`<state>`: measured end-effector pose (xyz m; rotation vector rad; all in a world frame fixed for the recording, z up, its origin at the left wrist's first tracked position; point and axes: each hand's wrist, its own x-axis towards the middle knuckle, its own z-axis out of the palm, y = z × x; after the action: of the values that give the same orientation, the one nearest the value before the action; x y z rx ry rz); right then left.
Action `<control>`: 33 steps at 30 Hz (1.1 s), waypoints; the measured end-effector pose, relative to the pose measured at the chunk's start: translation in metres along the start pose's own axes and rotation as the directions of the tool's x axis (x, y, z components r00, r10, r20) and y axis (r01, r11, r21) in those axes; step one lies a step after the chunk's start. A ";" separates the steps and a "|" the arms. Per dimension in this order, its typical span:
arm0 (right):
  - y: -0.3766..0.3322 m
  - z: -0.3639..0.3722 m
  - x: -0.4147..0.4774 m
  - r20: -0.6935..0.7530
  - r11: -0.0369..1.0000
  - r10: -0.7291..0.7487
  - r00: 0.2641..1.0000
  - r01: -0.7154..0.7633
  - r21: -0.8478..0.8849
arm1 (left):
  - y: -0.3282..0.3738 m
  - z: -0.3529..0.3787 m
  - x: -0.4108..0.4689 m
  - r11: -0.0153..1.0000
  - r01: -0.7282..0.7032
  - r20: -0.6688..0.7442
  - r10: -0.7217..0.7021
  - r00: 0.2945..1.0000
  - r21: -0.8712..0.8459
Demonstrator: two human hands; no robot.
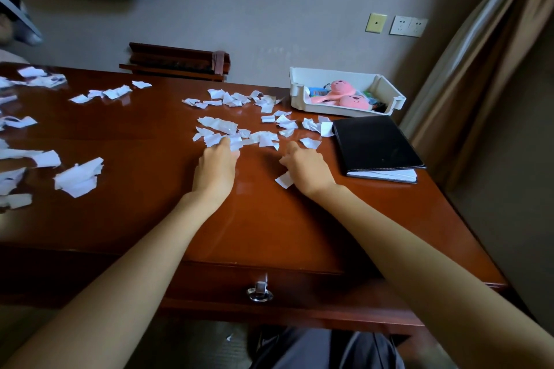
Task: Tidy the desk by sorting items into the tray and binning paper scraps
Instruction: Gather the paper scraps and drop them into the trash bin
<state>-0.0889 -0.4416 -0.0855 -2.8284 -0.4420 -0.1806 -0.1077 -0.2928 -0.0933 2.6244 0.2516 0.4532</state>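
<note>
Both forearms reach across the table [269,219]. Left of the tray [386,90], paper scraps [218,124] lie strewn: white, torn, feather-light and limp. They will likely slide on the polished wood, so are best raked together and pinched in bunches. The left hand [217,159] curls its fingers around some. The right hand [305,168] curls narrow over one scrap; I cannot tell whether it grips.

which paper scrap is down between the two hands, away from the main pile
The lone scrap at the inner edge of the right hand, near the wrist. The cluster lies farther back, where the left hand reaches it with its fingers.
</note>
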 end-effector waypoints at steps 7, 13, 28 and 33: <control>0.035 -0.025 -0.006 -0.106 0.826 0.356 0.928 -0.260 0.500 | 0.043 -0.005 0.003 0.913 -0.016 0.002 0.018 1.000 -0.408; 0.085 -0.060 -0.055 -0.344 0.797 0.478 0.809 -0.235 0.556 | 0.121 0.004 -0.030 0.798 -0.075 0.044 0.126 0.991 -0.599; 0.263 -0.035 -0.295 -0.461 0.692 0.722 0.516 -0.509 0.512 | 0.312 0.142 -0.228 0.696 -0.135 0.382 0.534 0.754 -0.706; 0.320 0.012 -0.356 -0.335 0.549 0.835 0.435 -0.675 0.493 | 0.342 0.215 -0.281 0.757 -0.089 0.542 0.539 0.645 -0.647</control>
<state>-0.3242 -0.8314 -0.2341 -2.2217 0.8999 -0.6318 -0.2588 -0.7515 -0.1888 2.0171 -0.5662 -0.3682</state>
